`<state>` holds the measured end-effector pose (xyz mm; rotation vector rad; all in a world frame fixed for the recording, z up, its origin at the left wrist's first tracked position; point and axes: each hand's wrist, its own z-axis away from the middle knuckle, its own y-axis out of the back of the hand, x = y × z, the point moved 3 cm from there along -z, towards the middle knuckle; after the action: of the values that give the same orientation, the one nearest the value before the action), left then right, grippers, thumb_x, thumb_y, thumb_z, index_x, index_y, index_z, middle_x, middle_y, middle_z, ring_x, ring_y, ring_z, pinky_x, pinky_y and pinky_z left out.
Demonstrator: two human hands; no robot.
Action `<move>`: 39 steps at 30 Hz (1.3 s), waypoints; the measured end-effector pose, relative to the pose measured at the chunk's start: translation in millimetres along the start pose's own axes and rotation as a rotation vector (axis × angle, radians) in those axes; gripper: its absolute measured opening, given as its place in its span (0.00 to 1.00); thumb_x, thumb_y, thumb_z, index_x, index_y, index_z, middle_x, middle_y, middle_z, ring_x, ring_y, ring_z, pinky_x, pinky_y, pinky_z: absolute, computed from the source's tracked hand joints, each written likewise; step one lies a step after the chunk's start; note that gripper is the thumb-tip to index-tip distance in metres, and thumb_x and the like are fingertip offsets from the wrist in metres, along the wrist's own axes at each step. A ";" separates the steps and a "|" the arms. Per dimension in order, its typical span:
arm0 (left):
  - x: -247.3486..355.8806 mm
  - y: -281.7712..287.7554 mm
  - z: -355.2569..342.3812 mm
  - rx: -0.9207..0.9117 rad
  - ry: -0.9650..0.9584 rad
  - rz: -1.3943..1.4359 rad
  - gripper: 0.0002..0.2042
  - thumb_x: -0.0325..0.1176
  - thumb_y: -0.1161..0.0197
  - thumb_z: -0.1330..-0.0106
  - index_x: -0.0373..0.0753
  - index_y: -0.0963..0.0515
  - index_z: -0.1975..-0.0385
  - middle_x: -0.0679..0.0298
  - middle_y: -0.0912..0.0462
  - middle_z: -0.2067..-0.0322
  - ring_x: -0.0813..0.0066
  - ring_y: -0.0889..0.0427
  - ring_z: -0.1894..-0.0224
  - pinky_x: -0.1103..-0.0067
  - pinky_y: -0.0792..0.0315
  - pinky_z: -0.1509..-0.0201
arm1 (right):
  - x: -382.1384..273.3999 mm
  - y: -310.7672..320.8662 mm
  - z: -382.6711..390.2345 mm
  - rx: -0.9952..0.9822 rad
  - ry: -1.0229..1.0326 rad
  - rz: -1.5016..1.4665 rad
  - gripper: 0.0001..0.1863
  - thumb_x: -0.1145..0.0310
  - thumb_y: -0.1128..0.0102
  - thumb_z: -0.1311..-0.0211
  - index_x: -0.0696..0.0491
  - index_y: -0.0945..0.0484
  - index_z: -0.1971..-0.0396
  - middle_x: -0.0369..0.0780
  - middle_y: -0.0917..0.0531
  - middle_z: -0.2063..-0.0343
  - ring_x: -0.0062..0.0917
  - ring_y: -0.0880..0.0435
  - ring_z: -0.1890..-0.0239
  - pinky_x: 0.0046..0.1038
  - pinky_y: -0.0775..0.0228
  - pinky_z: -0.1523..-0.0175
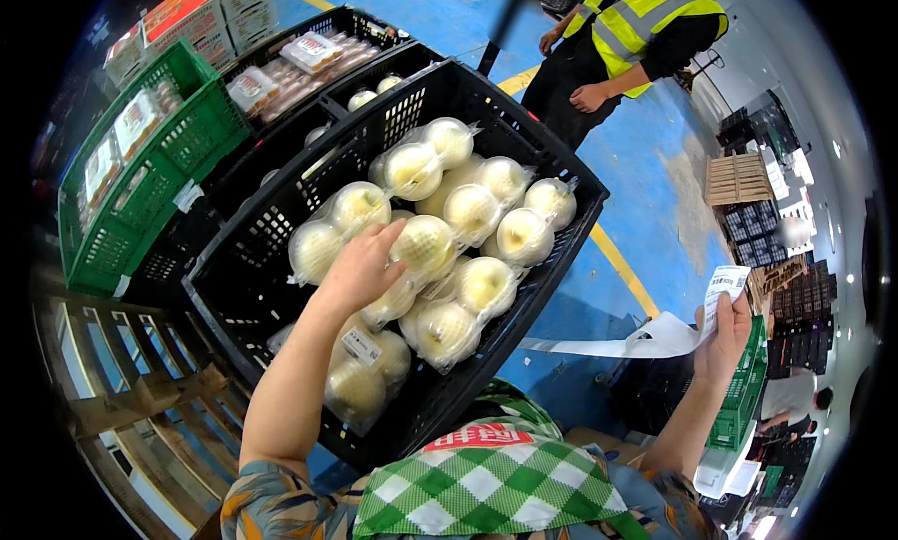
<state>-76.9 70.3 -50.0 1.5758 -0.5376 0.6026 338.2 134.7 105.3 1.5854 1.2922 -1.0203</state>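
Observation:
A black crate [204,292] holds several clear bags of pale yellow fruit in white foam nets [442,332]. Over the bags at its middle, my left hand [369,259] reaches with loosely bent fingers, touching or just above one bag [423,250]; its thumb is partly hidden. A small white label [362,347] sits on a lower bag. At the right, outside the crate, my right hand [720,334] grips a strip of white labels [655,339], whose printed end stands up above my fingers and whose length curls leftward toward the crate.
A green crate [98,259], black crates of packed trays [327,25] and boxes [178,35] stand upper left; a wooden pallet [140,409] lower left. A person in a yellow vest [622,25] stands beyond my crate on the blue floor [655,166]. Stacked crates [804,306] and other people [790,404] are at right.

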 end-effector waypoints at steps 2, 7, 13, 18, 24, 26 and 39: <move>-6.9 9.5 5.8 0.089 0.027 0.012 0.22 0.31 0.41 0.46 0.32 0.33 0.50 0.48 0.25 0.60 0.53 0.26 0.56 0.68 0.32 0.52 | 2.8 -2.3 2.3 -0.017 -0.031 -0.029 0.08 0.72 0.51 0.38 0.57 0.29 0.60 0.30 0.26 0.75 0.10 0.34 0.79 0.15 0.42 0.75; -12.6 32.4 -10.4 0.504 0.127 0.227 0.15 0.25 0.44 0.44 0.36 0.26 0.55 0.57 0.20 0.69 0.73 0.21 0.69 0.80 0.28 0.63 | 5.5 7.6 -2.8 -0.109 -0.024 -0.032 0.06 0.73 0.52 0.37 0.57 0.29 0.62 0.30 0.26 0.75 0.09 0.34 0.79 0.15 0.42 0.76; -27.9 52.1 -3.3 0.696 0.170 0.274 0.14 0.25 0.43 0.43 0.37 0.27 0.55 0.62 0.20 0.67 0.78 0.23 0.66 0.81 0.29 0.63 | 10.4 -5.0 -5.9 -0.173 -0.042 -0.080 0.08 0.72 0.51 0.38 0.59 0.29 0.61 0.34 0.24 0.73 0.11 0.31 0.79 0.15 0.39 0.76; -31.8 39.5 -2.1 0.503 0.116 0.064 0.17 0.27 0.41 0.48 0.37 0.27 0.56 0.56 0.23 0.60 0.63 0.24 0.57 0.76 0.30 0.55 | 12.4 -18.2 -3.4 -0.188 -0.077 -0.067 0.10 0.72 0.50 0.38 0.60 0.29 0.59 0.35 0.23 0.72 0.12 0.27 0.76 0.14 0.35 0.73; -34.6 13.9 -8.5 0.329 0.166 -0.046 0.21 0.31 0.40 0.50 0.40 0.29 0.53 0.54 0.32 0.49 0.56 0.31 0.49 0.69 0.35 0.46 | 16.2 -25.7 -5.5 -0.184 -0.139 -0.080 0.12 0.75 0.48 0.42 0.62 0.28 0.58 0.39 0.20 0.64 0.17 0.22 0.66 0.18 0.30 0.61; -37.7 15.2 -4.8 0.308 0.187 -0.098 0.21 0.31 0.39 0.51 0.41 0.29 0.53 0.53 0.32 0.49 0.55 0.31 0.48 0.68 0.35 0.46 | 12.2 -40.3 -5.6 -0.160 -0.142 -0.063 0.09 0.77 0.50 0.42 0.59 0.28 0.61 0.36 0.21 0.69 0.16 0.23 0.71 0.18 0.30 0.65; -29.3 21.8 -3.5 0.235 0.243 -0.102 0.25 0.30 0.39 0.52 0.43 0.31 0.50 0.56 0.31 0.49 0.60 0.32 0.47 0.61 0.38 0.46 | 7.4 -48.9 0.2 -0.228 -0.162 -0.140 0.09 0.71 0.42 0.43 0.60 0.26 0.65 0.37 0.19 0.71 0.15 0.22 0.73 0.17 0.30 0.67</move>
<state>-113.4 71.6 -52.9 1.7090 -0.2075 0.7885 291.0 142.9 93.1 1.2302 1.3687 -1.0247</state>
